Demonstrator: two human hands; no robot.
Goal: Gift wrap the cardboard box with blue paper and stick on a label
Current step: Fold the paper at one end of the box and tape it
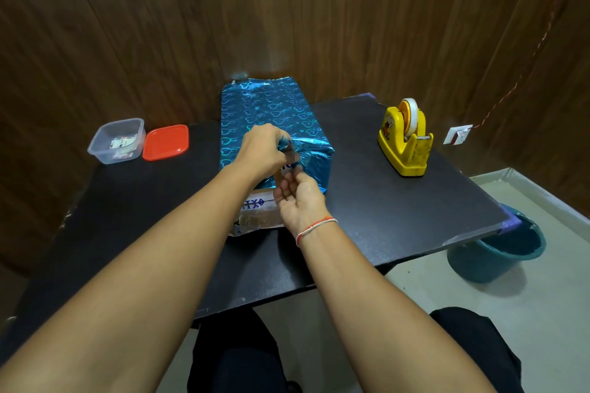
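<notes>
over the blue paper (271, 105), left hand (261, 150) pinching

Dark, matt black rectangular table (399, 210), edges scuffed. Directly on it: cardboard box partly wrapped in shiny blue heart-patterned paper (268, 112), at the middle of the far edge; clear plastic tub (116, 141) near the far left corner, flat red square lid (166, 142) just beside it; yellow plastic tape dispenser holding a white roll (406, 137) near the far right corner.
</notes>
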